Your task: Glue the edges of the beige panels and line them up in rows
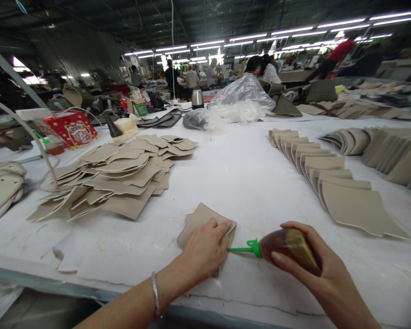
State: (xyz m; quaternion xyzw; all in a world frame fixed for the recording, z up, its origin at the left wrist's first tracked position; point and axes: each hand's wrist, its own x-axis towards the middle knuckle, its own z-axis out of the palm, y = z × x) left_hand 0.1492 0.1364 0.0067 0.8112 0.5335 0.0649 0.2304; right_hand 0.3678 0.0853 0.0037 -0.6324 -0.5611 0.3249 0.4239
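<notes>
My left hand (208,246) is pressed down on a beige sheet piece (200,219) near the table's front edge, its fingers close together over the piece's right part. A silver bangle circles the left wrist. My right hand (315,265) is wrapped round a brown glue bottle (282,246), tilted on its side. The bottle's thin green nozzle (241,250) points left, with its tip at the right edge of the piece, beside my left fingers.
A heap of beige pieces (133,173) lies at the left; an overlapping row (349,196) fans out at the right. Farther back are a red box (71,128), clear plastic bags (241,98) and a kettle (197,98). Several people stand in the background.
</notes>
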